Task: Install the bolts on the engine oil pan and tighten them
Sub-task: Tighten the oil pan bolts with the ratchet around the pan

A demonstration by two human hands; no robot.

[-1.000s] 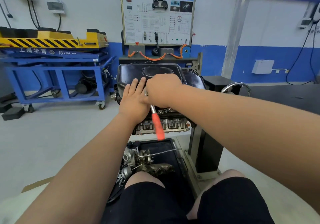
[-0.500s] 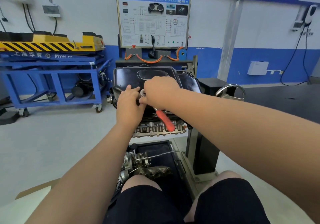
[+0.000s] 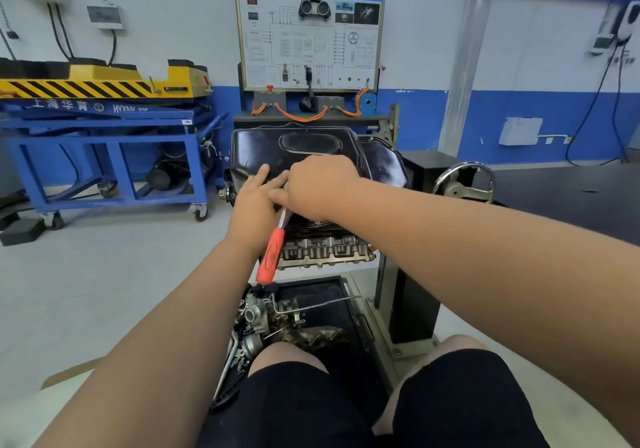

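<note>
The right hand (image 3: 320, 184) is curled around the top of the wrench (image 3: 272, 257), its red handle sticking out below. Touching it, the left hand (image 3: 256, 201) lies flat, fingers straight, on the black oil pan (image 3: 263, 149)

Near edge: your left hand (image 3: 254, 201) lies flat and your right hand (image 3: 318, 184) curls over the ratchet (image 3: 272, 257) head, so both crowd the oil pan (image 3: 270, 146) rim.
Pan top: bare behind your hands.
Toward you: the red ratchet handle slants down across the engine.
Right: a handwheel (image 3: 462, 189) stands near the pan.
Left: open floor (image 3: 121, 274) reaches the blue cart (image 3: 104, 118).
</note>
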